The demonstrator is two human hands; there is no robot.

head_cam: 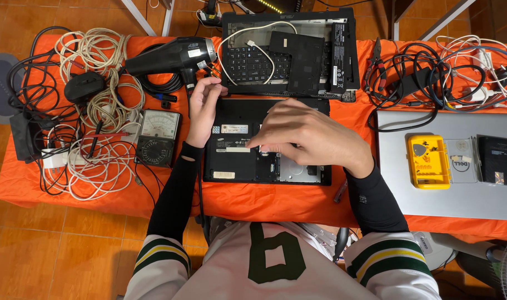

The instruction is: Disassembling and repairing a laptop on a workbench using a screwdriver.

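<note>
Black laptop base (237, 161) long axis left-right, left hand (202, 108) fingers loosely open on its edge, right hand (303, 136) fingers pinched inside.

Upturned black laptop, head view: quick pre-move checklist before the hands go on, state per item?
1. Left hand steadying the black laptop at its top left corner: ok.
2. Right hand over the open bay, fingertips down inside: ok; whether they grip anything, cannot tell.
3. Open bay exposed, cover off: ok.
4. Laptop fully on the orange table cover, not overhanging: ok.
5. Room behind: the dismantled keyboard chassis sits tight against the laptop's far edge: not ok.
6. Hair dryer nozzle close to the left fingers: not ok; running or off, cannot tell.
</note>
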